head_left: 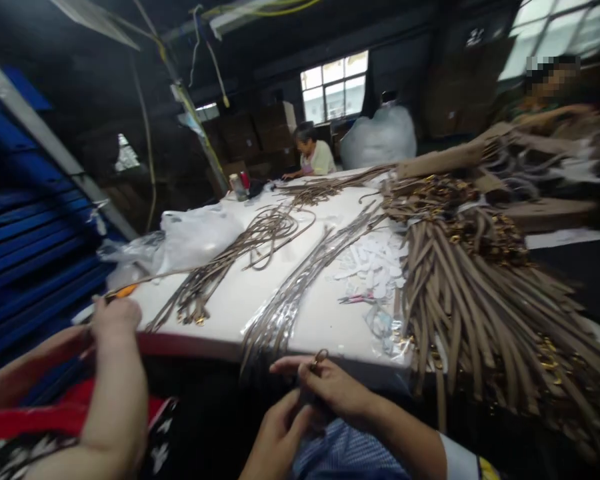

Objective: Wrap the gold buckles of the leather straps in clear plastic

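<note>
Right hand [330,387] pinches a small metal clasp [321,358] between thumb and fingertips, just below the table edge. Left hand [277,440] sits under it, fingers curled on the dark strap end that hangs from the clasp; the 2 hands touch. Blue checked cloth [340,453] lies over the lap below.

A co-worker's hand [115,319] at far left closes on orange-handled scissors [123,292] at the table corner, arm over red patterned fabric.

Table [240,300] is white, flat, matte. On it: a bundle of thin tan straps [240,250] with brass ends, a flat bundle in clear shiny wrap [300,280], a thick heap of wide tan straps [475,293] with gold hardware hanging over the right edge, small white paper tags [375,263], a crumpled plastic bag [190,237].

Room is dim, dark ceiling, blue racks [25,253] left, barred window [335,85] at back, cardboard boxes, a big white sack [380,137]. 1 person sits at the far end, another at far right, blurred.
</note>
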The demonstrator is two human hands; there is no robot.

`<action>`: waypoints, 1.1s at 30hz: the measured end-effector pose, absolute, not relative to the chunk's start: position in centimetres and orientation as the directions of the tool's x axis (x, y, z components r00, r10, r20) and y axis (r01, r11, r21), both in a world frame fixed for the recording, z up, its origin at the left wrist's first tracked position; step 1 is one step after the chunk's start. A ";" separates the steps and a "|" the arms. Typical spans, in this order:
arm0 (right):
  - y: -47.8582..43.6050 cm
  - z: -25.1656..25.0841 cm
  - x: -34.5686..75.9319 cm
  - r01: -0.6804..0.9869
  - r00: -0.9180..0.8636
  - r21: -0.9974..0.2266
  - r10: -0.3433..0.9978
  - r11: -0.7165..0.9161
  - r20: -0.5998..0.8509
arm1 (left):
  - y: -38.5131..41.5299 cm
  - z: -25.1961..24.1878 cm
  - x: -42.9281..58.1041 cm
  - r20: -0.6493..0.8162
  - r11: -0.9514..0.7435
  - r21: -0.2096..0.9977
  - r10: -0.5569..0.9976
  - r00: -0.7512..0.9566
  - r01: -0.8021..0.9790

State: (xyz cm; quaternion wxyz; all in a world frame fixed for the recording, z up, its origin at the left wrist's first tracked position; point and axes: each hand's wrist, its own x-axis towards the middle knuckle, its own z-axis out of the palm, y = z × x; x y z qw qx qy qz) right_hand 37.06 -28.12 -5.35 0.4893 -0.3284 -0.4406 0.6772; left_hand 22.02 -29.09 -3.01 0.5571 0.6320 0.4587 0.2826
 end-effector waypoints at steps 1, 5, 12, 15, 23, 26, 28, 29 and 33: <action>-28.0 -5.2 36.9 -0.409 -0.349 -0.890 0.936 -0.201 -0.051 | -28.5 -3.7 22.1 -0.167 0.062 0.963 0.902 0.398 0.263; -27.2 -5.0 38.1 -0.572 -0.252 -0.789 0.964 -0.223 -0.089 | -26.5 -5.3 21.5 -0.169 0.113 0.982 0.886 0.431 0.152; -26.1 -5.1 40.9 -0.113 0.013 -0.991 0.997 -0.070 -0.072 | -26.0 -4.2 20.8 -0.289 0.276 0.955 0.772 0.566 0.110; -25.9 -4.5 40.7 0.030 0.038 -0.999 0.999 -0.037 -0.036 | -26.0 -3.8 21.1 -0.323 0.352 0.933 0.723 0.610 0.077; -26.4 -4.4 41.0 -0.029 -0.033 -0.998 0.998 -0.053 -0.052 | -26.6 -2.9 21.1 -0.153 0.020 0.971 0.819 0.553 0.240; -26.2 -4.4 41.2 -0.280 -0.075 -0.952 0.992 -0.123 -0.106 | -26.7 -3.1 20.3 0.122 -0.404 0.782 0.846 0.519 0.474; -26.0 -4.3 41.0 -0.327 -0.147 -0.920 0.973 -0.217 -0.177 | -26.4 -3.6 19.7 0.291 -0.627 0.521 0.768 0.570 0.579; -26.0 -4.2 40.7 -0.294 -0.200 -0.920 0.958 -0.261 -0.207 | -26.3 -3.9 19.3 0.354 -0.702 0.390 0.712 0.607 0.596; -26.9 -3.7 39.3 -0.122 -0.449 -0.944 0.865 -0.306 -0.222 | -26.2 -5.3 18.0 0.548 -0.851 0.075 0.471 0.691 0.520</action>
